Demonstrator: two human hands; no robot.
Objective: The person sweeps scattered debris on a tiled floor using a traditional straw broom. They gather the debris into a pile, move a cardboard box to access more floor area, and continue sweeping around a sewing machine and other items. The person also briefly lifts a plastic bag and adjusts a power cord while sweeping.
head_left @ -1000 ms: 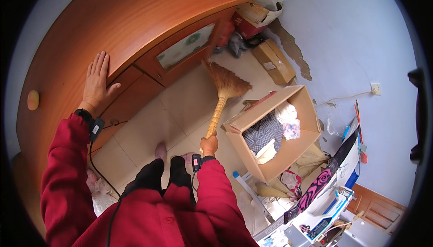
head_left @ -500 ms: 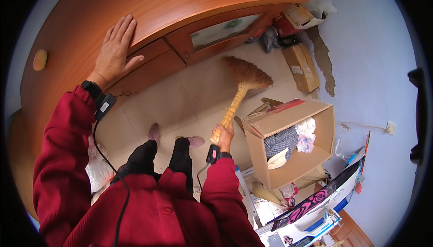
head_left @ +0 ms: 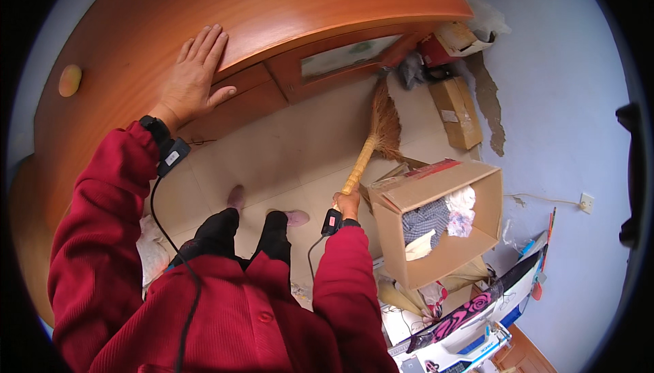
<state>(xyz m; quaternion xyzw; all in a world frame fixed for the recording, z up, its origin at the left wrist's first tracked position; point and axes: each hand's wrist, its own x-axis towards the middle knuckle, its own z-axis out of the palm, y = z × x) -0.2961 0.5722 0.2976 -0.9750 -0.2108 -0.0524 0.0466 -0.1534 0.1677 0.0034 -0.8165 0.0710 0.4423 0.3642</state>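
My right hand is closed round the pale, wrapped handle of a broom. The broom's reddish-brown bristles point away from me, over the tiled floor beside the cabinet front. Palm down, my left hand rests on the edge of the wooden cabinet top, its thumb apart from the fingers. That hand holds nothing. Each wrist carries a dark strap with a small cabled box.
An open cardboard box with cloths stands to the right. A smaller carton sits against the wall. Left on the cabinet lies a yellowish, fruit-like thing. A sewing machine is at the lower right.
My right hand has moved slightly right and forward. The broom's head has swung from spread crosswise to a narrower, more upright angle. My left hand stays on the cabinet.
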